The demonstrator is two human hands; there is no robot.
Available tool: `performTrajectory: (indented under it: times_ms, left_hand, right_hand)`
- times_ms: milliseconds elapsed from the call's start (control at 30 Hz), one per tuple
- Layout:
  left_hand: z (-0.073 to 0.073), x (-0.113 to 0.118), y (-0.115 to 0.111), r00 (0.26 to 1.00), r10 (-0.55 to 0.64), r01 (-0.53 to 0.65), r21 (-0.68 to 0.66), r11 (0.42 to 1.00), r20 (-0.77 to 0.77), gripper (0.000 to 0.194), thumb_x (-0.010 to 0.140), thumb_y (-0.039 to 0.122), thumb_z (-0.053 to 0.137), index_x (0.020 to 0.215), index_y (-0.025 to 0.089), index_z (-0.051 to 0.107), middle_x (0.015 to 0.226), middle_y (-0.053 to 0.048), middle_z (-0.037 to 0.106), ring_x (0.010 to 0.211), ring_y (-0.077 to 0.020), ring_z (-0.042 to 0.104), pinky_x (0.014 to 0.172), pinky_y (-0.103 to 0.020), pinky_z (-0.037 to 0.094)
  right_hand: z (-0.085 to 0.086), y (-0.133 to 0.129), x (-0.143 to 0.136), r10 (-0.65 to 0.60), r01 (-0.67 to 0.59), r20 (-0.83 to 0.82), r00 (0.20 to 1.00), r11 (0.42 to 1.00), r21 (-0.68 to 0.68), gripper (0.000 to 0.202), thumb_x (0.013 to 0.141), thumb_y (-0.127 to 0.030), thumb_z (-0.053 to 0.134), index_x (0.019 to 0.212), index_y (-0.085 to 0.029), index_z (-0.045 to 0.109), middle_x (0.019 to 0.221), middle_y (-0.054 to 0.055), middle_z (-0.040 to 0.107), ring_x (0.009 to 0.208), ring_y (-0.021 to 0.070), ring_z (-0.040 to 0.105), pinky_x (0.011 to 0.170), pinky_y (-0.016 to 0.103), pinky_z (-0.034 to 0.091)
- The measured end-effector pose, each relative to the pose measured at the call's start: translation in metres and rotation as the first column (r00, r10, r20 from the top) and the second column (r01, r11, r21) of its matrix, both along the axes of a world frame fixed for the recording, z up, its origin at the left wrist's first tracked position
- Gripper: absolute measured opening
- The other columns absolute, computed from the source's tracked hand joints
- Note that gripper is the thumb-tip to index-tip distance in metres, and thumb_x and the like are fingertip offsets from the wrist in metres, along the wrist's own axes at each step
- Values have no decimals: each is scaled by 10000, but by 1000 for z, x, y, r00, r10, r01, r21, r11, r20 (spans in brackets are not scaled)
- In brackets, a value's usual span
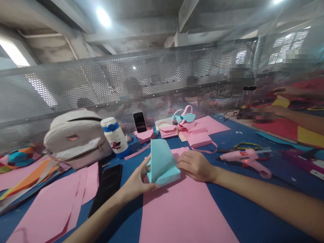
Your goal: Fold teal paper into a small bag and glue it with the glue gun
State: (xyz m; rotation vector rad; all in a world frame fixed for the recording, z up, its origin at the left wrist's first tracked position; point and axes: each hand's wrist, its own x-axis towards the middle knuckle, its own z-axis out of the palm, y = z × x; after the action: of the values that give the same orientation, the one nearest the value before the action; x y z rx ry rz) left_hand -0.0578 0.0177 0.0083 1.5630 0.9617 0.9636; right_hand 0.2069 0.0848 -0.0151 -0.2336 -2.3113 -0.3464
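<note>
A folded light-blue paper box with a raised flap (160, 160) rested on the far part of a large flat pink paper sheet (182, 216), which lay on a blue tabletop (235, 211). The left hand (140, 179) held the box, thumb along its near lower edge and fingers at its left side. The right hand (196, 165), fingers curled, lay against the box's right side; whether it pinched the paper could not be told. Right of the sheet lay a pink plastic glue gun (239, 157). Left of the sheet were a flat black rectangular object (108, 184) and, farther out, overlapping pink paper pieces (55, 202). Beyond the sheet, small pink paper bags (168, 132) stood grouped; beyond it and leftward, a white bottle with blue lid and base (112, 135) stood beside a white backpack (73, 146).
</note>
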Motion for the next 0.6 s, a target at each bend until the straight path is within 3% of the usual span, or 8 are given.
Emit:
performTrajectory:
  times_ms: [167, 300, 400, 600]
  left_hand:
    - [0, 1, -1, 1000, 11, -11, 12, 1000, -13, 1024, 690, 275, 845, 1539, 225, 274, 1260, -135, 660, 1188, -350, 602, 1000, -480, 473]
    - [-4, 1, 0, 998, 66, -65, 43, 997, -24, 939, 681, 297, 855, 1487, 210, 382, 1230, -128, 678, 1154, -342, 618, 991, -447, 478]
    - [-8, -2, 3, 994, 107, -106, 52, 993, -27, 941, 695, 302, 850, 1492, 198, 359, 1205, -125, 691, 1100, -324, 640, 945, -413, 498]
    - [-17, -8, 9, 989, 146, -145, 26, 989, -29, 1043, 706, 298, 854, 1536, 191, 232, 1104, -104, 708, 956, -276, 680, 834, -362, 522]
  right_hand:
    - [0, 1, 1, 18, -20, -19, 1000, 994, -111, 170, 937, -119, 503, 927, -186, 659, 872, 81, 707, 807, 211, 576, 697, 331, 404]
    - [-1, -2, -3, -23, -13, -103, 994, 944, -330, 152, 960, -154, 518, 933, -204, 658, 880, 66, 700, 827, 206, 603, 726, 328, 432]
    - [-3, -5, -8, -89, -22, -178, 980, 839, -544, 153, 972, -141, 492, 982, -207, 630, 934, 55, 696, 841, 184, 630, 732, 302, 473]
    - [-7, -10, -18, -112, -135, -231, 967, 544, -828, 176, 887, -187, 627, 1047, -215, 561, 907, 13, 674, 726, 144, 654, 585, 225, 507]
